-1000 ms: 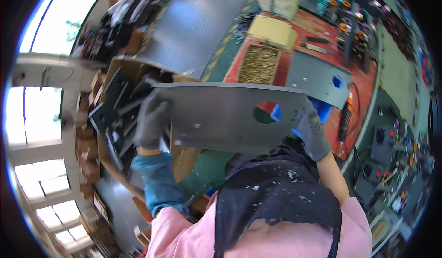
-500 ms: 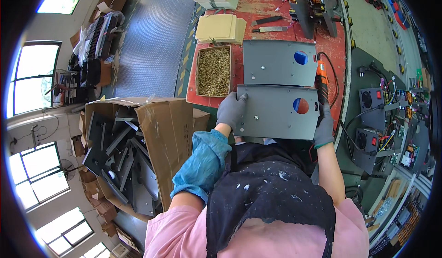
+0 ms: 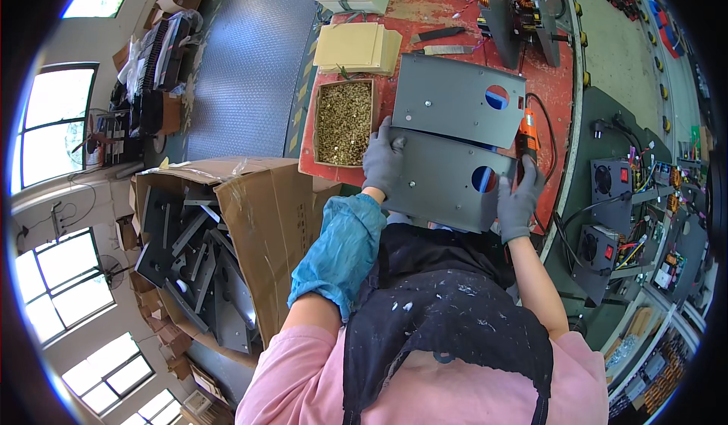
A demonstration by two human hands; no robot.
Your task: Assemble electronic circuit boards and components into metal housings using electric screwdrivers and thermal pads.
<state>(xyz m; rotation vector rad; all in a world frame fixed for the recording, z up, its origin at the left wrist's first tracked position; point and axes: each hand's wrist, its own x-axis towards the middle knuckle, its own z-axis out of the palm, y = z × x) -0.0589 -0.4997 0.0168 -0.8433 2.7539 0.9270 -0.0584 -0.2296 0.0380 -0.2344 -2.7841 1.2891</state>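
Observation:
Two dark grey metal panels lie one behind the other, each with a round hole. The near metal panel (image 3: 447, 186) slants, its far edge meeting the far metal panel (image 3: 455, 103). My left hand (image 3: 384, 161), in a grey glove, grips the near panel's left edge with the thumb on top. At its right edge, my right hand (image 3: 519, 201), also gloved, is open, its fingers apart and the thumb against the panel. An orange power screwdriver (image 3: 528, 133) lies just beyond the right hand, partly hidden by the panels.
Left of the panels stands a box of brass-coloured small parts (image 3: 345, 125). Behind it are stacked cream sheets (image 3: 350, 48) on the red tabletop (image 3: 425, 19). A large carton (image 3: 265, 213) of metal pieces stands left. Assembled units (image 3: 607, 197) with wires sit at right.
The near panel has tipped, its right end now lower and closer to me. The far panel is slightly skewed. My right hand has opened out, and my left has shifted up along the edge.

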